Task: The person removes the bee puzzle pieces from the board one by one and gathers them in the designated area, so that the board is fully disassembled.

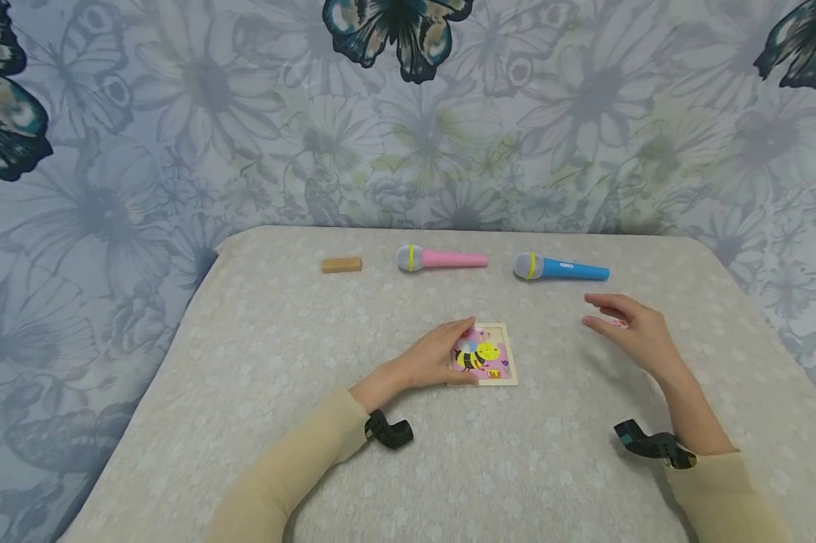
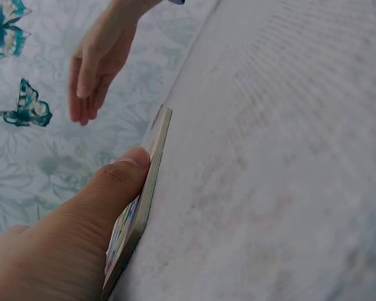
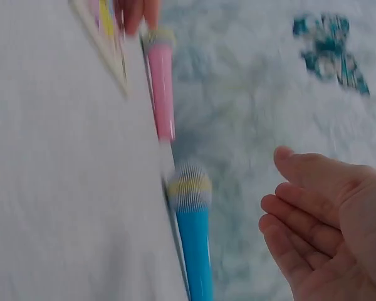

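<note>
A small square bee picture board (image 1: 492, 354), likely a jigsaw puzzle, with a pale wooden rim, lies on the table. My left hand (image 1: 428, 358) grips it from the left side, thumb at the near edge and fingers at the far edge. In the left wrist view the thumb (image 2: 122, 182) presses along the board's rim. My right hand (image 1: 635, 332) hovers over the table, right of the board, fingers loosely bent and thumb apart. No object shows between its fingers in the right wrist view. A small red-and-white patch by its palm in the head view is too unclear to name.
Behind the board lie a pink toy microphone (image 1: 452, 259) and a blue toy microphone (image 1: 574, 270). A small wooden block (image 1: 342, 265) is at the back left. The pale patterned cloth (image 1: 245, 362) covers the table, whose far edge meets a floral wall (image 1: 313, 166).
</note>
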`<state>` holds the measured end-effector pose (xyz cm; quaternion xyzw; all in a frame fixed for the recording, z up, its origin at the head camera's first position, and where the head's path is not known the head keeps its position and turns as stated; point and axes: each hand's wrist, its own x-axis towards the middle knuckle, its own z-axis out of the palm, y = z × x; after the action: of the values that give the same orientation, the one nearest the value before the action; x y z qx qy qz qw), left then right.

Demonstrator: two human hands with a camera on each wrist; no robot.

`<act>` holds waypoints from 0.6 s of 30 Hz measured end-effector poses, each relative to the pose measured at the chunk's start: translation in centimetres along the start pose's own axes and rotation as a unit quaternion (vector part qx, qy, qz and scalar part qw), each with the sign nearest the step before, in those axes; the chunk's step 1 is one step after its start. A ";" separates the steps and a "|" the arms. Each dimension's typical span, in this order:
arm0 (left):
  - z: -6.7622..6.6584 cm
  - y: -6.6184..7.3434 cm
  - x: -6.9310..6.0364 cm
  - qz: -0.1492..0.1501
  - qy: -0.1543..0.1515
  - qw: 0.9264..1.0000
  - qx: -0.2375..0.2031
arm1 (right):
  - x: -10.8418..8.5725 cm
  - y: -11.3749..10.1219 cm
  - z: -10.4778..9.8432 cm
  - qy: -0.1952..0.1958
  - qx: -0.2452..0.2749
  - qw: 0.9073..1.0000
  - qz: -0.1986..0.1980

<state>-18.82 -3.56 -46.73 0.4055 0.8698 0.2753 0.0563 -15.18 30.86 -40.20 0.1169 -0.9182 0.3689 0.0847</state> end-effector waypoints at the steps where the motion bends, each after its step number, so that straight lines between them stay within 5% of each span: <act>1: 0.0 0.0 0.0 0.000 0.000 1.000 0.000 | 0.1 -1.4 0.6 -0.003 0.007 1.000 -0.019; 5: -0.3 0.2 0.0 0.003 -0.004 1.000 -0.006 | 0.5 -3.9 3.8 -0.051 0.045 0.995 -0.079; 10: -0.3 0.3 0.0 0.008 -0.003 1.000 -0.003 | 0.8 -4.6 7.4 -0.128 0.057 0.985 -0.098; 18: -0.2 0.1 0.0 0.012 0.001 1.000 0.008 | 0.6 -4.4 9.7 -0.129 0.002 0.983 -0.126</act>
<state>-18.79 -3.64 -46.47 0.4157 0.8673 0.2695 0.0491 -15.16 20.90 -44.12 0.2789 -0.8983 0.3392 0.0108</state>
